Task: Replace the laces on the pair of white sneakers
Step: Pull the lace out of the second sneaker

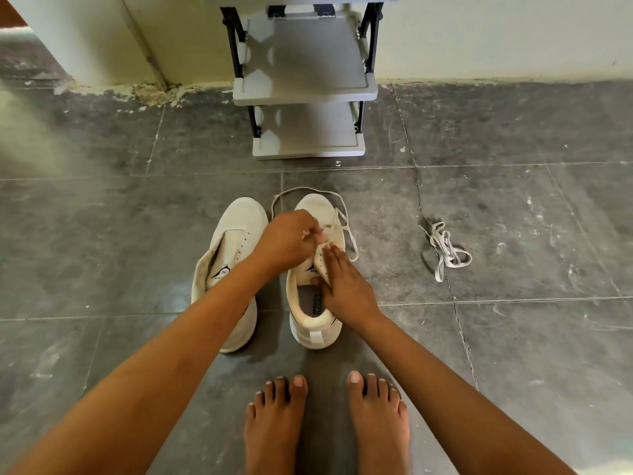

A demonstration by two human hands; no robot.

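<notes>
Two white sneakers stand side by side on the dark tiled floor. The left sneaker [233,255] has bare eyelets and no lace. The right sneaker [317,323] carries a white lace [347,231] threaded near the toe, its loose ends looping around the front. My left hand [286,240] pinches that lace over the eyelets. My right hand [346,286] holds the shoe's right eyelet flap, fingers straight on top and thumb inside the opening. A bundled white lace [447,252] lies on the floor to the right.
A grey plastic shoe rack [305,94] with black side posts stands against the pale wall straight ahead. My two bare feet [325,430] are planted just behind the sneakers. Grey floor tiles spread to both sides.
</notes>
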